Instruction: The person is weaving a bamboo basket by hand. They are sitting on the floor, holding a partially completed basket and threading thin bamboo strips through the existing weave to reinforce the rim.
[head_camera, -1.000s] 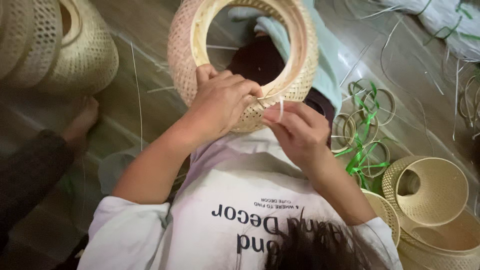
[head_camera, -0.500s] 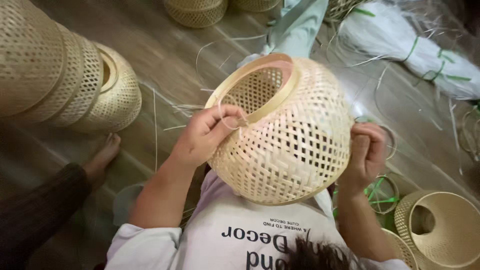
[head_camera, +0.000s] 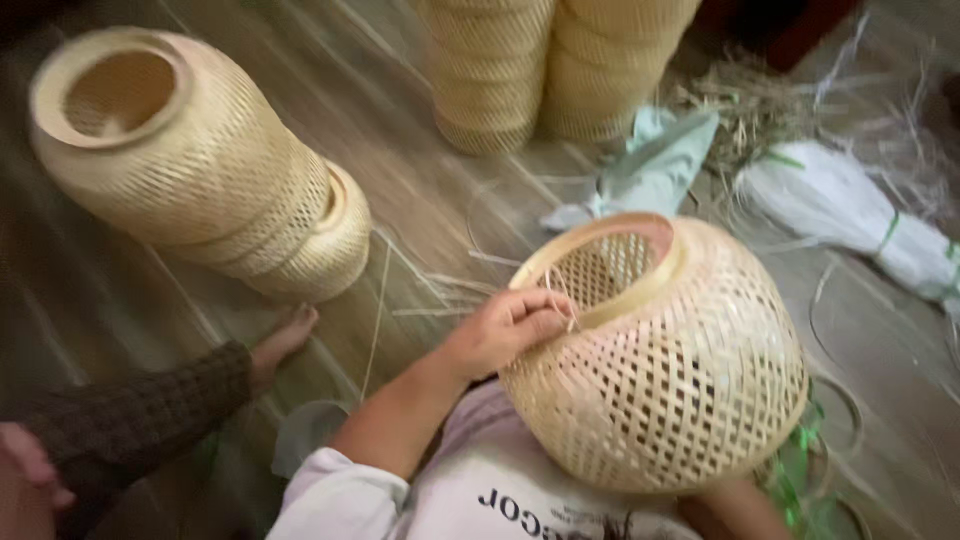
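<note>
Basket (head_camera: 670, 370) woven, round, on person's lap at 5 o'clock | left hand (head_camera: 505, 330) pinches its rim at 9 o'clock | right hand hidden under basket, grip cannot tell | stacked baskets (head_camera: 200, 160) at 10 o'clock

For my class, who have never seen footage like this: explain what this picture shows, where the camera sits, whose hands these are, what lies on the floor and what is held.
There is no machine here: a person works with bare hands, and the single camera sits on their head, looking down. Their left hand has its grip on the round rim of a woven bamboo basket resting against their lap. Their right hand is hidden behind the basket, so what it does cannot be told. On the wooden floor lie a stack of finished baskets on its side, two upright stacks further off, loose bamboo strips and a white tied bundle. At lower left, a dark-sleeved limb and a bare foot belong to another person.
</note>
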